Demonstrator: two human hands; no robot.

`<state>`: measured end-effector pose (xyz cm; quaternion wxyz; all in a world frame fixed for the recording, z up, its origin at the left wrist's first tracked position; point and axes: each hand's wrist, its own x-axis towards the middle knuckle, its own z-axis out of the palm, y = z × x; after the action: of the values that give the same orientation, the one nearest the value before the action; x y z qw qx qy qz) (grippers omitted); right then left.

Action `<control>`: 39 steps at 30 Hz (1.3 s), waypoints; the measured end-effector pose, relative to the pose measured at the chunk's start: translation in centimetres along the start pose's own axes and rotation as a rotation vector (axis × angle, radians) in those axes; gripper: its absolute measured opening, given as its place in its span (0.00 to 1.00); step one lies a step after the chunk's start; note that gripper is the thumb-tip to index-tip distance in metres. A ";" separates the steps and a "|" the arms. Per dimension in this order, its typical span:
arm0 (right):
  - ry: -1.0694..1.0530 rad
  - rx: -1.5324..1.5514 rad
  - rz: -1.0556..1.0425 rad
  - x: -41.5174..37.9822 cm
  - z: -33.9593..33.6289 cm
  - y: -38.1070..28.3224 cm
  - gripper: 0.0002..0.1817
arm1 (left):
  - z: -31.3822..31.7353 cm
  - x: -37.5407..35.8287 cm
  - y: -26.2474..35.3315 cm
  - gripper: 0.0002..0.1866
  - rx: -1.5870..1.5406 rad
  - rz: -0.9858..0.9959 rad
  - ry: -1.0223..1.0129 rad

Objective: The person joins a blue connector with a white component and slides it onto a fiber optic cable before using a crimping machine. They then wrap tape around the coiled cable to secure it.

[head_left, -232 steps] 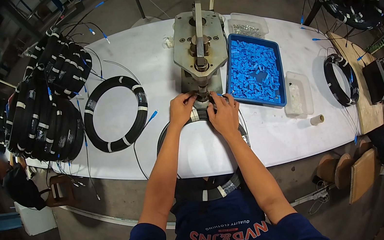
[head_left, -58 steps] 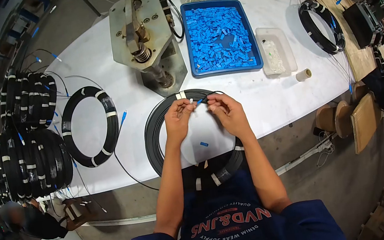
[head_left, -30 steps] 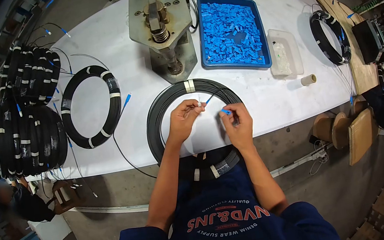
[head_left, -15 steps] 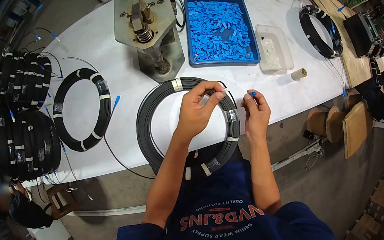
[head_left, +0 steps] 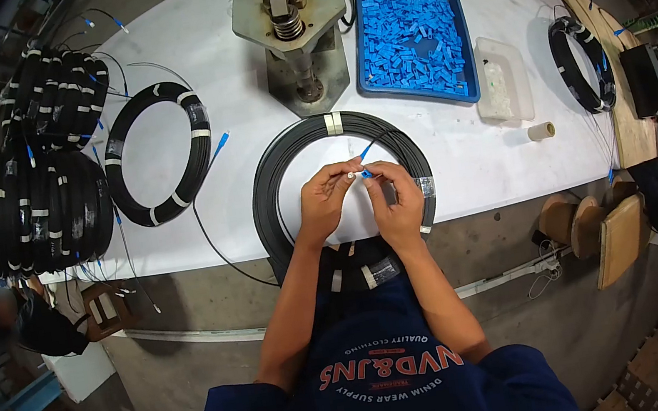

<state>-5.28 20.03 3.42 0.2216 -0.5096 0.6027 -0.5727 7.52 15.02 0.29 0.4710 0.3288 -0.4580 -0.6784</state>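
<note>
Over the opening of a black cable coil [head_left: 276, 200], my two hands meet with their fingertips close together. My left hand [head_left: 324, 204] pinches the cable's end, where a small white connector tip [head_left: 352, 175] shows. A blue boot [head_left: 367, 150] on the black cable sticks up just beyond the fingers. Between the thumb and fingers of my right hand [head_left: 399, 202] is a small blue connector housing [head_left: 367, 173], right at the white tip and partly hidden by the fingers. Bands of white tape and clear wrap bind the coil, which overhangs the table's front edge.
A metal press [head_left: 293, 38] stands behind the coil. Right of it are a blue tray [head_left: 470, 59] of blue housings, a clear plastic box [head_left: 503, 80] and a cardboard tube [head_left: 541, 131]. One finished-looking coil [head_left: 120, 155] and stacked coils [head_left: 52, 211] lie left; another coil [head_left: 561, 59] lies right.
My hands have come together from apart, bringing the blue housing to the cable's end. The blue boot now shows above the fingers. The whole view has shifted slightly.
</note>
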 end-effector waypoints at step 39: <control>0.041 0.042 -0.122 -0.5 0.4 1.7 0.11 | -0.3 0.0 -1.4 0.08 0.321 0.197 -0.068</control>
<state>-5.35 20.00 1.56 0.1845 -0.5287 0.5629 -0.6079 7.28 15.17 -1.13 0.4610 0.3299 -0.6060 -0.5580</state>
